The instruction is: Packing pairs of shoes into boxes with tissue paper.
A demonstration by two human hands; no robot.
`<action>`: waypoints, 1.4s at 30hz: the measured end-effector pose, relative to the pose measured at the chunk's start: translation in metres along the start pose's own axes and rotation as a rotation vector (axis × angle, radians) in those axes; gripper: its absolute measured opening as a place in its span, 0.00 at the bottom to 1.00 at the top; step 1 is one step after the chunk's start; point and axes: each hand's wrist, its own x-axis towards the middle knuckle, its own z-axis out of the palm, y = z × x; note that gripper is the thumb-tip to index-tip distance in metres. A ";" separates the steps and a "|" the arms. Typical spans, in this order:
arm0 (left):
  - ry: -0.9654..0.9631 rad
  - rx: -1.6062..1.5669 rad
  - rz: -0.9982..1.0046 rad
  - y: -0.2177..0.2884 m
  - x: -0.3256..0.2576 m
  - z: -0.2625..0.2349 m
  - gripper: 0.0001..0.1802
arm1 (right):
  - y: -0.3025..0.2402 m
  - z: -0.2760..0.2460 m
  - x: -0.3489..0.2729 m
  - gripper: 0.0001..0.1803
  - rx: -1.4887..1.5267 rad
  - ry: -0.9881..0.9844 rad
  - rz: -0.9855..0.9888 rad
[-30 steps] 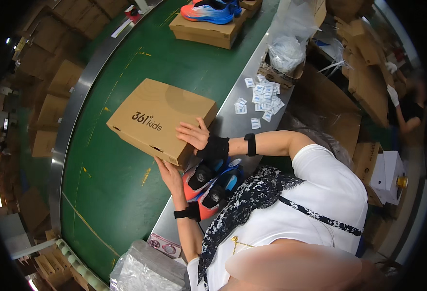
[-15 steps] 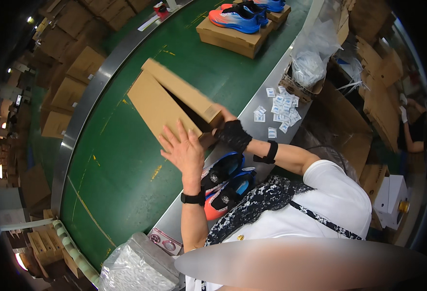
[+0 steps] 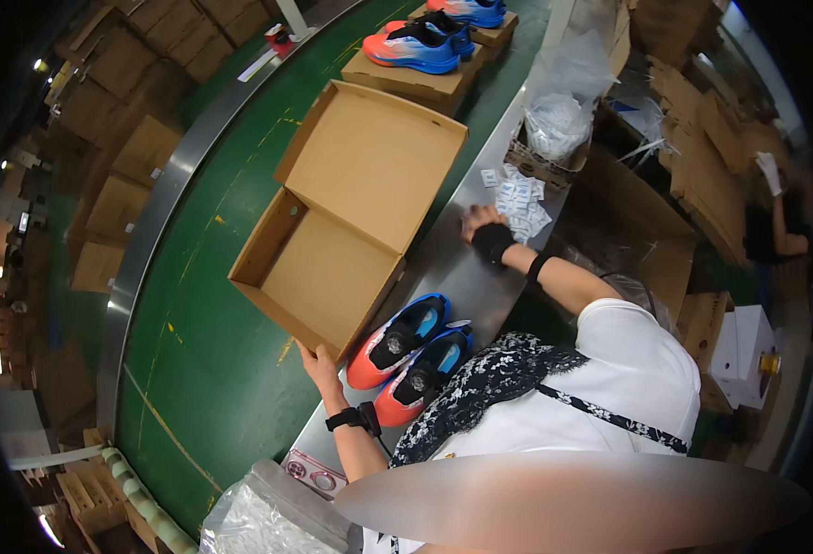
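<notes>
Taking the open box as the clock's middle, left to right: the green belt [image 3: 194, 342] stretches off at 9. Left hand [image 3: 320, 367] is down at about 6, fingers bent up against the near corner. Half a second ago it was spread flat over the box; can't tell if it's properly gripping now, some of the fingers are hidden.

The box [image 3: 323, 272] itself sits on the belt beside the metal surface [image 3: 485, 291], and this is the big change: the lid [image 3: 379, 166] was only partway up, now it's laid right back towards 1. So the inside is reachable, nothing in it that I can see.

Shoes [image 3: 397, 343] haven't budged, side by side on the surface at 5, so still outside. More shoes [image 3: 411, 48] up at 1 on closed boxes [image 3: 416, 85].

Right hand [image 3: 484, 224] has left the box for 3, fingers curled by the white packets [image 3: 522, 196]. Too blurry, can't tell if it's pinching one.
</notes>
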 end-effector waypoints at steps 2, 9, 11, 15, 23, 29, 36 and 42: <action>-0.017 -0.113 -0.022 0.014 -0.003 0.012 0.35 | 0.011 0.009 -0.022 0.14 0.132 0.179 -0.334; 0.130 -0.113 -0.194 0.045 -0.034 -0.074 0.31 | -0.020 -0.033 0.005 0.11 0.521 0.204 -0.099; 0.274 -0.096 -0.153 0.053 -0.053 -0.126 0.30 | -0.060 -0.105 0.022 0.15 0.726 0.246 -0.087; 0.579 -0.058 -0.133 0.081 -0.086 -0.193 0.27 | -0.127 -0.105 0.053 0.24 1.196 -0.051 -0.095; 0.923 0.807 -0.118 -0.017 -0.190 -0.361 0.25 | -0.164 -0.110 0.063 0.19 1.333 -0.438 -0.036; 0.599 1.222 -0.815 0.009 -0.213 -0.302 0.35 | -0.109 -0.107 0.001 0.05 0.877 0.102 -0.247; 0.465 2.313 -0.470 -0.232 -0.281 -0.483 0.30 | -0.054 0.003 -0.024 0.24 0.044 -0.315 -0.058; 0.633 1.856 0.109 -0.167 -0.084 -0.466 0.27 | -0.028 0.008 -0.043 0.24 0.021 -0.025 -0.139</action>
